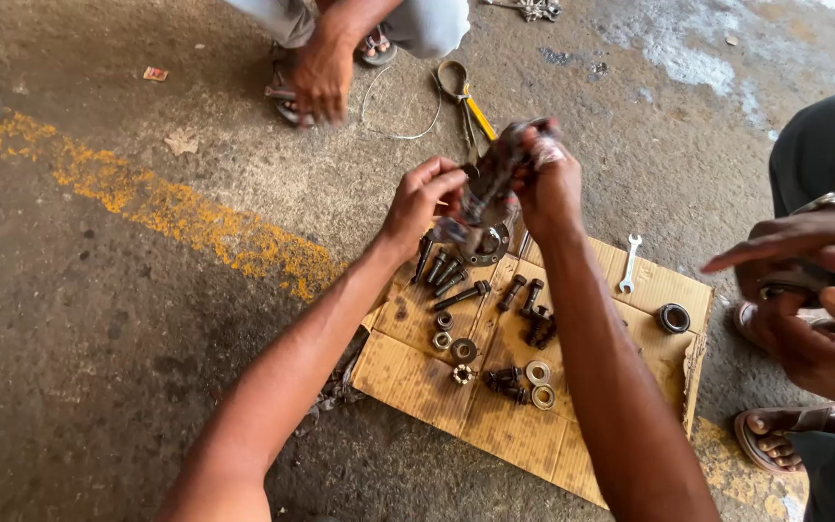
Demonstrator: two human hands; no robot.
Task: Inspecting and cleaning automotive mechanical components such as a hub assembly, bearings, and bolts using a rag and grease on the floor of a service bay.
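From the head camera, a flattened cardboard sheet [495,425] lies on a stained concrete floor [99,319] crossed by a worn yellow painted line [176,213]. On the cardboard lie about eight dark bolts [461,295] near its far edge and middle, roughly six washers and nuts [538,372] toward its middle, one bearing ring [674,317] near its right edge, and one small open-ended spanner [630,263] at its far right corner.

Both forearms reach out over the cardboard's far edge. The left hand [417,205] and right hand [548,184] are each closed around a grimy rag [490,184], which is wrapped over a round metal flange [488,244] held just above the far edge.

Two other people crouch nearby: one hand [321,82] rests beyond, two hands [804,300] at right.
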